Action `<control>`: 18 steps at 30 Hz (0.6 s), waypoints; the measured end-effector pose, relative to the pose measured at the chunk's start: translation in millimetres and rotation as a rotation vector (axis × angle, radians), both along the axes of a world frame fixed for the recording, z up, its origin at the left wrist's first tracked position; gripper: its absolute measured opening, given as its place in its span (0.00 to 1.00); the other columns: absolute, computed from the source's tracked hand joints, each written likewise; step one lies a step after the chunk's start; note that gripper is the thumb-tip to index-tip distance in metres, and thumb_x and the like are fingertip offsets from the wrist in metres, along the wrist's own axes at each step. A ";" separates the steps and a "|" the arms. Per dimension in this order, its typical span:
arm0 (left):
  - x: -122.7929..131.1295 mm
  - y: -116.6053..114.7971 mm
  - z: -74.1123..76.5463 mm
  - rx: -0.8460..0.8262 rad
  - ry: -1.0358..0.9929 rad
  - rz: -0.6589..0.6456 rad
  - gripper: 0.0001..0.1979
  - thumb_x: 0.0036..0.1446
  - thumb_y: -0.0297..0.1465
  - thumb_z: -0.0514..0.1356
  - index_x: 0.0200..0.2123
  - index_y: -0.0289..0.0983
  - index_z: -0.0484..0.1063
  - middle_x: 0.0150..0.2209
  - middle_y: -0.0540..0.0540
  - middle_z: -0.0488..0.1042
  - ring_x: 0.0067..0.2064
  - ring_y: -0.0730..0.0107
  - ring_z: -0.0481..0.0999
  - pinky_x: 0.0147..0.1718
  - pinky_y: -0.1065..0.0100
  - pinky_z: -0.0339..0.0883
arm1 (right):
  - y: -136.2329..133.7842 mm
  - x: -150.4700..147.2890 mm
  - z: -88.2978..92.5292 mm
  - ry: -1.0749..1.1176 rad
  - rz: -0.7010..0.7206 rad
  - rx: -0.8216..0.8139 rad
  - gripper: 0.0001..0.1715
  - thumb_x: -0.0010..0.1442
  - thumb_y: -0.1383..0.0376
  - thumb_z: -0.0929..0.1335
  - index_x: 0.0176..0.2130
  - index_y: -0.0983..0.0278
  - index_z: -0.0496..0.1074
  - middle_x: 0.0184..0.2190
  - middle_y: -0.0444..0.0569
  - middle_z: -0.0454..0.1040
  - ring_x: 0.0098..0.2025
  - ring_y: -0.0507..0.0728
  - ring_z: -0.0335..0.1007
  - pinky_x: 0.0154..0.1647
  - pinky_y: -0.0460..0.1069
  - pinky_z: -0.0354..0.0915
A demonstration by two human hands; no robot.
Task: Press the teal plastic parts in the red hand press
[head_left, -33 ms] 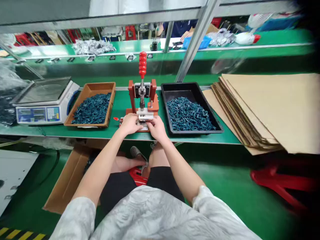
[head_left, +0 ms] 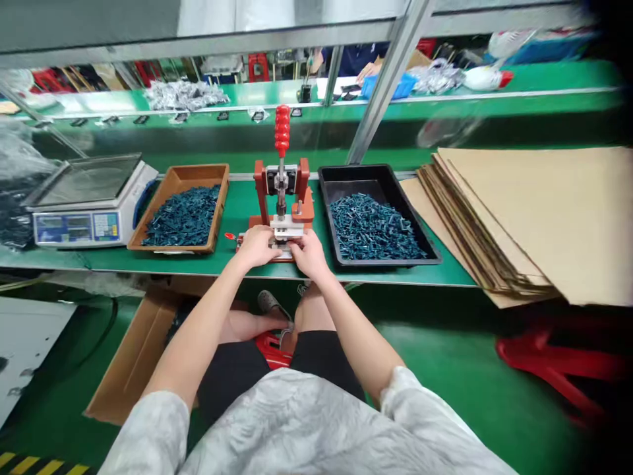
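1. Your left hand (head_left: 256, 247) and right hand (head_left: 309, 254) sit together at the base of the red hand press (head_left: 281, 198), by the green bench's front edge (head_left: 148, 269). Grip: cannot tell.
2. Brown tray (head_left: 178, 173) just left, black tray (head_left: 356, 171) just right, both heaped with teal parts (head_left: 373, 227).

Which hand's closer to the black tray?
Right. The right hand is on the front of the red hand press, just left of the black tray; the left hand is on the press too, farther left.
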State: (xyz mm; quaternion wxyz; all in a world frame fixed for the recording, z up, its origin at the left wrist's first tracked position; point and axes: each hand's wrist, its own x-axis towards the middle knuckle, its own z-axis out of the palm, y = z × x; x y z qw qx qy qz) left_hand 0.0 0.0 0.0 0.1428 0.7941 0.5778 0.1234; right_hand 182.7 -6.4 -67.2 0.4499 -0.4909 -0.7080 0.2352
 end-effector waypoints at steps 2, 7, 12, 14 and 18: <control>-0.1 0.3 -2.2 0.045 0.033 -0.024 0.17 0.50 0.36 0.71 0.43 0.37 0.83 0.49 0.40 0.80 0.54 0.48 0.77 0.56 0.57 0.69 | 4.0 -6.3 3.0 -0.006 0.027 0.006 0.13 0.60 0.69 0.68 0.43 0.64 0.81 0.44 0.55 0.75 0.50 0.63 0.71 0.58 0.58 0.67; -0.5 -0.9 -8.7 0.096 0.032 -0.002 0.14 0.52 0.37 0.70 0.41 0.37 0.83 0.48 0.38 0.80 0.54 0.48 0.77 0.56 0.55 0.69 | 4.2 -11.3 3.8 0.035 0.022 0.037 0.13 0.60 0.69 0.68 0.43 0.64 0.81 0.46 0.56 0.76 0.52 0.64 0.72 0.59 0.59 0.66; -1.2 -2.2 -12.6 0.120 0.017 0.020 0.14 0.53 0.36 0.69 0.42 0.36 0.82 0.47 0.38 0.80 0.54 0.47 0.76 0.57 0.54 0.68 | 4.6 -11.1 2.0 0.074 0.024 0.013 0.12 0.61 0.67 0.68 0.42 0.63 0.81 0.46 0.54 0.76 0.51 0.63 0.73 0.57 0.58 0.68; -1.7 -2.3 -13.3 0.117 0.005 0.020 0.13 0.53 0.35 0.69 0.42 0.37 0.83 0.47 0.38 0.79 0.55 0.47 0.76 0.58 0.53 0.67 | 5.5 -12.1 2.6 0.073 0.038 0.002 0.12 0.60 0.67 0.69 0.42 0.63 0.81 0.46 0.54 0.76 0.50 0.63 0.73 0.57 0.58 0.69; -1.9 -4.0 -13.6 0.118 -0.028 0.012 0.13 0.54 0.35 0.68 0.43 0.38 0.83 0.47 0.39 0.79 0.55 0.48 0.75 0.58 0.53 0.66 | 3.6 -14.8 5.0 0.042 0.021 0.015 0.13 0.60 0.68 0.68 0.42 0.63 0.81 0.46 0.54 0.76 0.49 0.63 0.73 0.56 0.57 0.70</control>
